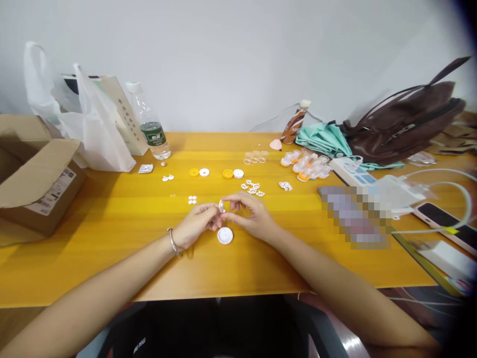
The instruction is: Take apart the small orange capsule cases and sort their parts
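Note:
My left hand (197,224) and my right hand (250,215) meet over the middle of the yellow table (112,238). Together their fingertips pinch a small clear plastic piece (221,205), held just above the tabletop. A silver bracelet circles my left wrist. A round white disc (225,235) lies on the table right below the hands, touching neither. Farther back lie small white cut-out pieces (252,188), yellow and white discs (215,173), clear rings (255,157) and a cluster of orange-and-clear parts (307,167).
An open cardboard box (33,174) stands at the left edge, with a white plastic bag (93,129) and a water bottle (149,124) behind. At right lie a teal cloth (324,139), a brown bag (406,124), a power strip (352,171), a phone (445,223) and cables.

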`<state>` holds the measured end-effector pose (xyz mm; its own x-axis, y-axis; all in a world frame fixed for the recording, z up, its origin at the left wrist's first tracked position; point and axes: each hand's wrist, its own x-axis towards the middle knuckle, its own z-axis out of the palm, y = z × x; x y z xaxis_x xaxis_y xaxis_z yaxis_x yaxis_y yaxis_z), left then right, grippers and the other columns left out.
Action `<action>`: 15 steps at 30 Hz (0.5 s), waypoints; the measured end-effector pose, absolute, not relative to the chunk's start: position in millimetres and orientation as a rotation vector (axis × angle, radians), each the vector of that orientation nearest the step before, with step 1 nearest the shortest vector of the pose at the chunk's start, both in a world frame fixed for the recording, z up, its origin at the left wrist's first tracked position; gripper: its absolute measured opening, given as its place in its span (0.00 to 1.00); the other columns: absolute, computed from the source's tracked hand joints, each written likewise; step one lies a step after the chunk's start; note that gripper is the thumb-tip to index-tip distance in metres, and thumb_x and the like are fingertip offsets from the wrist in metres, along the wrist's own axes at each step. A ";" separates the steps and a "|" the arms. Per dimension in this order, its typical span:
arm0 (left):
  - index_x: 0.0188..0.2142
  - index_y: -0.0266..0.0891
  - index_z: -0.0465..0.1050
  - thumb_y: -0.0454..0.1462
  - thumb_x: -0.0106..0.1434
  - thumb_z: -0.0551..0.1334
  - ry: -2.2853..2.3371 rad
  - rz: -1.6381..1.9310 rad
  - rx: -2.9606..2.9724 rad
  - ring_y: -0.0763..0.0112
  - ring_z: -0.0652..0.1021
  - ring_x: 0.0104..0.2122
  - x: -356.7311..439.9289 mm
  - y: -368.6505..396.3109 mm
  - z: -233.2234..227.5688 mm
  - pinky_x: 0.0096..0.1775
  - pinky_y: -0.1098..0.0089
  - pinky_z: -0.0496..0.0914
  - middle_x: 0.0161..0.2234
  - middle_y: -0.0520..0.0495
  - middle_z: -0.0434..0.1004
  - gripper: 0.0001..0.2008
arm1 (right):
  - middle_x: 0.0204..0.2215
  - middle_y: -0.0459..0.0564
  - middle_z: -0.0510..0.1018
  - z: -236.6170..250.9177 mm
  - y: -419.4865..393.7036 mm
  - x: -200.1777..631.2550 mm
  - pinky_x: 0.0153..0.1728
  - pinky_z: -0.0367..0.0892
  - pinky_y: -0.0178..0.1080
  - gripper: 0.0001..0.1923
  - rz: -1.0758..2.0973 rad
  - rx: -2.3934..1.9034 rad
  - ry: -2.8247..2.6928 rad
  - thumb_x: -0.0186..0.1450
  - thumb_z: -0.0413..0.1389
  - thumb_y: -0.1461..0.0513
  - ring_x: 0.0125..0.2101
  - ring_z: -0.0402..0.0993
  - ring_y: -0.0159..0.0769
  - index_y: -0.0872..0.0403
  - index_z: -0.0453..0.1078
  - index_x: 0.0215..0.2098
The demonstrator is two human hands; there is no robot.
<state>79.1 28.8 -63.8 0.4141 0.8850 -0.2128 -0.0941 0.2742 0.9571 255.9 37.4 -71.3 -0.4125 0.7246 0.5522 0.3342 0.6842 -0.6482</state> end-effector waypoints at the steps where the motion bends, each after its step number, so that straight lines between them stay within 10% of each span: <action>1: 0.23 0.34 0.66 0.37 0.52 0.57 0.913 0.793 1.089 0.81 0.66 0.19 79.8 28.6 -63.7 0.24 0.78 0.59 0.19 0.53 0.67 0.07 | 0.28 0.45 0.70 -71.6 35.9 254.3 0.33 0.63 0.35 0.13 0.578 -0.807 -2.020 0.60 0.57 0.59 0.30 0.67 0.30 0.51 0.67 0.43; 15: 0.30 0.34 0.73 0.42 0.57 0.58 0.938 0.724 1.250 0.79 0.67 0.21 79.7 28.6 -66.3 0.27 0.76 0.61 0.21 0.51 0.70 0.12 | 0.28 0.47 0.75 -56.3 44.5 262.2 0.34 0.68 0.37 0.10 0.934 -0.982 -1.626 0.56 0.58 0.56 0.29 0.71 0.31 0.54 0.67 0.30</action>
